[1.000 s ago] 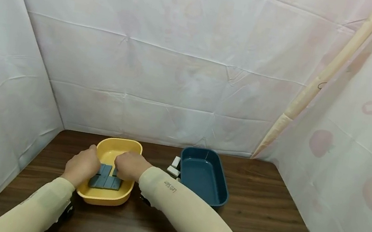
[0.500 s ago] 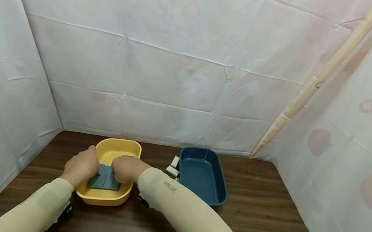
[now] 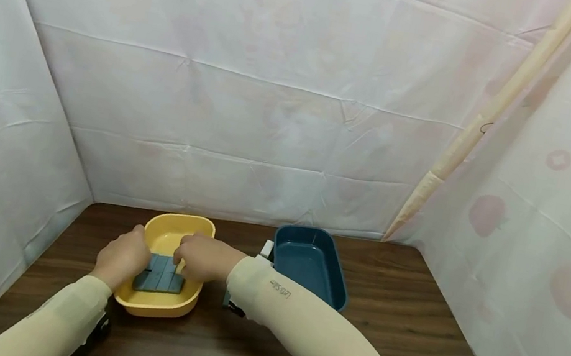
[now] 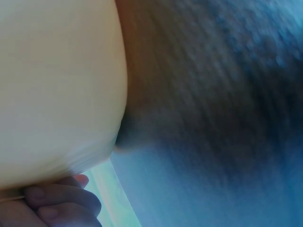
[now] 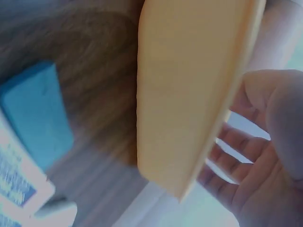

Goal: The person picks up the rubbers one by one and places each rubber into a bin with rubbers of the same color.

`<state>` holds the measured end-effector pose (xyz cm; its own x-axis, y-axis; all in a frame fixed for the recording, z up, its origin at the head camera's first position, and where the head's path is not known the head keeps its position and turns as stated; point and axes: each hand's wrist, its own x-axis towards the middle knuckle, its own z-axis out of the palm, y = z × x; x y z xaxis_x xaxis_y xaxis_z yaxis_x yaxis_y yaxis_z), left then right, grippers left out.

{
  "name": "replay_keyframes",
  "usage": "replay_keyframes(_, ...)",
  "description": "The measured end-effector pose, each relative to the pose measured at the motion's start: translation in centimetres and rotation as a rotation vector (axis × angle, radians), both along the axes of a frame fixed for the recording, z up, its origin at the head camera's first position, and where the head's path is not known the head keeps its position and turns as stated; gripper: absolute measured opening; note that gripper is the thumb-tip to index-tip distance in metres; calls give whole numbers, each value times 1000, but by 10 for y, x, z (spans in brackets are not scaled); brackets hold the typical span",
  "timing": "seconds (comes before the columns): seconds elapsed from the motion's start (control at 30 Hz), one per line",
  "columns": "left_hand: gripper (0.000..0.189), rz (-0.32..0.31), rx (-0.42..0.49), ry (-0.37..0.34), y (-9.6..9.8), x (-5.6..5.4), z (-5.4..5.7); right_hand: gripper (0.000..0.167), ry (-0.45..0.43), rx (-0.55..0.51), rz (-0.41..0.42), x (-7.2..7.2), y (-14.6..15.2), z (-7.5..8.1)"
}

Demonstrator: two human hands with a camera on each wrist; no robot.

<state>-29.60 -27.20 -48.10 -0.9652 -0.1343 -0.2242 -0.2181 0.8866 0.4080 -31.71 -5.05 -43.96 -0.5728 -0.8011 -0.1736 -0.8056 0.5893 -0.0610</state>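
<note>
Near the left side of the table stands a yellow tub (image 3: 158,311). Several blue-grey blocks (image 3: 157,281) lie side by side on its bottom in a flat patch. My left hand (image 3: 123,258) grips the tub's left rim; its bent fingers (image 4: 71,203) show below the tub's wall in the left wrist view. Over the tub's right rim hovers my right hand (image 3: 206,258), close to the blocks. In the right wrist view its fingers (image 5: 227,163) are apart and loosely bent, with nothing between them. The tub's wall partly hides the fingertips there.
A dark blue tub (image 3: 307,263) stands to the right on the brown table (image 3: 397,323). White blocks (image 3: 267,248) lie against its left side, partly behind the right sleeve. A teal block (image 5: 40,113) lies on the table in the right wrist view. White cloth walls surround the table.
The right hand pressed a block into the gap at the patch's right side, then let go; its fingers have lifted and the forearm has shifted right. The left hand stays on the rim.
</note>
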Motion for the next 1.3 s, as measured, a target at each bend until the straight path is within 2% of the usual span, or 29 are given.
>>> replay_keyframes(0.17, 64, -10, -15, 16, -1, 2, 0, 34, -4, -49, -29, -3, 21, 16)
replay_keyframes(0.33, 62, -17, -13, 25, 0, 3, 1, 37, 50, -120, -113, -9, 40, 23)
replay_keyframes(0.4, 62, -17, -13, 23, -1, 3, 1, 33, 63, -140, -147, -11, 45, 23)
replay_keyframes(0.47, 62, -18, -11, 25, -1, 3, 1, 22, 49, -145, -180, -11, 50, 23)
replay_keyframes(0.53, 62, -17, -12, 27, -1, 3, 2, 7, 11, -122, -205, -11, 53, 22)
replay_keyframes(0.67, 63, -25, -10, 26, -1, 2, 1, 24, -68, -17, -222, -7, 60, 20)
replay_keyframes(0.73, 63, -26, -9, 25, 0, 2, 0, 26, -102, 33, -208, -3, 62, 17)
replay_keyframes(0.93, 64, -22, -10, 28, 0, 1, -1, 35, -124, 137, -165, 4, 69, 4)
replay_keyframes(1.13, 63, -22, -15, 30, 1, 2, 0, 45, -154, 155, -166, 7, 73, -2)
replay_keyframes(1.3, 63, -25, -13, 29, 0, 3, -1, 44, -155, 166, -158, 7, 73, -8)
